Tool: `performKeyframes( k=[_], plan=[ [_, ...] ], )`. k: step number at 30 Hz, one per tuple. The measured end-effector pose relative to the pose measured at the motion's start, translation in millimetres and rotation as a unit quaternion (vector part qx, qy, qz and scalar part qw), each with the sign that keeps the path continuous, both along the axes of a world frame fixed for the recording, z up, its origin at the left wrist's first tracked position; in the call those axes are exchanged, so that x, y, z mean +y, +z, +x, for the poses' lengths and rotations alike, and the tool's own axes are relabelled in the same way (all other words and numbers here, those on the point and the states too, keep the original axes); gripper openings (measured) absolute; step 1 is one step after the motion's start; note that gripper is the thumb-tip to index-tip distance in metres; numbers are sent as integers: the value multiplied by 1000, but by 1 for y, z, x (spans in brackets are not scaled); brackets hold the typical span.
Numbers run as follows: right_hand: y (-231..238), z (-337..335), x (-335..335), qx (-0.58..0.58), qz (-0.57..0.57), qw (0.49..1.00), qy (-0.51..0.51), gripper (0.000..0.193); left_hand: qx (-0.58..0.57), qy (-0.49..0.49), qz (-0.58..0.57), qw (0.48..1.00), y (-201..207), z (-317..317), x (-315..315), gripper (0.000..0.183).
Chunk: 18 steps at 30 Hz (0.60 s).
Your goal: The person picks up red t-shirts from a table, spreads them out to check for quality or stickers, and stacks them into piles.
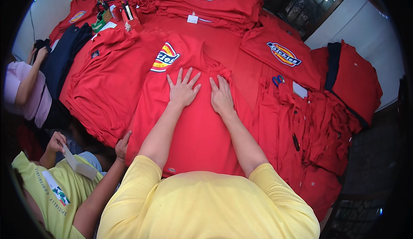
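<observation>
A red T-shirt (195, 131) with a printed oval logo lies spread on the table in front of me, its neckline pointing away. My left hand (183, 88) rests flat on it beside the logo, fingers spread. Close to the neckline, my right hand (222, 96) lies on the same cloth with its fingers stretched out. Neither hand grips anything. Part of the logo is covered by a fold of the fabric.
Piles of red shirts (211, 0) stand at the far side, left and right. Blue-handled scissors (278, 80) and a white card (300, 90) lie to the right. A container of pens (129, 17) stands far left. A co-worker in light green (51, 196) sits left, one hand touching the table's edge.
</observation>
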State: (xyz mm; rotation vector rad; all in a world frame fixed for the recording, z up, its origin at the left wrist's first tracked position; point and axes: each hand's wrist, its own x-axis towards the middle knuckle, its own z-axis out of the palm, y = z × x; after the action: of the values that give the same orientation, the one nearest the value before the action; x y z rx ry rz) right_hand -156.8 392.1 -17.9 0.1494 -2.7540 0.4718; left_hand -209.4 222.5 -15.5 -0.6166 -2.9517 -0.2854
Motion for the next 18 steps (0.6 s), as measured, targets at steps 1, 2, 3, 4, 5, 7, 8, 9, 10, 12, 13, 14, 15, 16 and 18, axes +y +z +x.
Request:
performKeyframes(
  k=[1,2,3,4,5,7,8,9,10,12,13,14,15,16,18],
  plan=[
    [1,-2,0,-5,2,1000,-4,49,2,0,1,1000,-1,0,0,53],
    [3,-4,0,-11,4,1000,-8,49,3,-1,2,1000,-1,-1,0,53],
    [4,-4,1,-15,7,1000,-12,49,0,0,1,1000,-1,-1,1,53],
    [1,-4,4,-8,10,1000,12,48,-3,1,1,1000,1,-1,1,53],
    [-4,-2,10,0,12,999,35,48,-6,2,1,1000,1,-1,1,53],
    [1,3,16,-13,9,997,76,50,4,4,-1,1000,-2,-2,0,54],
    [4,5,21,-33,3,995,93,52,10,5,-1,1000,-4,-2,0,54],
    [7,8,23,-53,-6,993,107,55,5,3,0,1000,-3,-2,0,57],
    [6,7,23,-43,-5,994,100,54,1,2,1,1000,-2,-2,0,59],
    [5,3,22,-21,-5,996,86,54,-4,-1,0,1000,2,-1,1,65],
    [5,-1,21,-8,18,998,62,54,-4,-2,-1,1000,5,0,1,68],
    [5,-6,21,6,41,998,37,53,-4,-3,-3,1000,7,1,1,71],
    [6,-11,19,19,62,998,15,53,-6,-3,-2,1000,8,1,1,73],
    [7,-15,19,15,66,998,11,53,-8,-3,-2,1000,8,1,0,74],
    [9,-21,22,7,75,997,1,52,-10,-2,-3,1000,9,2,0,75]
  ],
)
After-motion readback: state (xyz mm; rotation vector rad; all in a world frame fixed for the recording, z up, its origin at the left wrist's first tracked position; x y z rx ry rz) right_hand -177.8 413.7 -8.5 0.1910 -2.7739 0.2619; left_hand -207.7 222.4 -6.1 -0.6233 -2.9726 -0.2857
